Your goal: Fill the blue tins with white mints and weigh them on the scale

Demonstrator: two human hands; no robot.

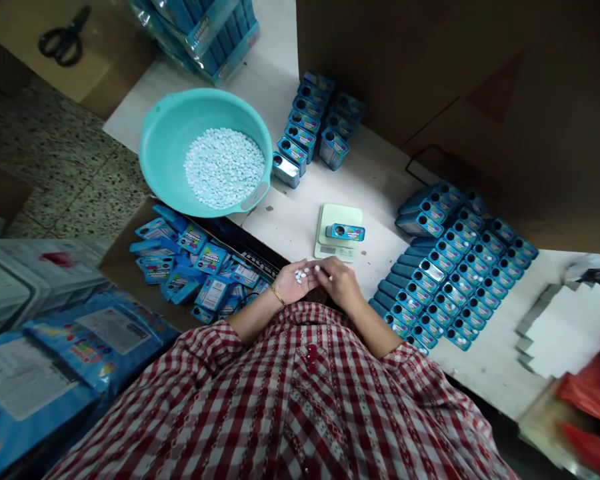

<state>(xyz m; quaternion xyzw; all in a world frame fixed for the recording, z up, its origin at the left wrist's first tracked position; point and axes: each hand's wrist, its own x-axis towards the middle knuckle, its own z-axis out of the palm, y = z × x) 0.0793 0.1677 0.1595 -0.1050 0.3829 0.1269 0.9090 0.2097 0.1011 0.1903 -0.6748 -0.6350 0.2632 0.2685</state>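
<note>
Palm up near the table's front edge, my left hand (291, 285) is cupped under several small white candies (301, 275). My right hand (341, 283) is beside it, its fingers closed in a pinch on a single white candy at the edge of the left palm. Just beyond the hands, a pale green kitchen scale (349, 212) carries one blue tin (347, 232) with a dark opening in its top. To the left, a turquoise basin (165, 140) holds a heap of the same white candies (225, 167).
Rows of blue tins (450, 267) stand at the right, a smaller group (300, 127) behind the scale. A cardboard box (125, 280) of blue packs is at the left. Scissors (65, 41) lie on another box. White cards (575, 333) and red plastic (593, 393) are far right.
</note>
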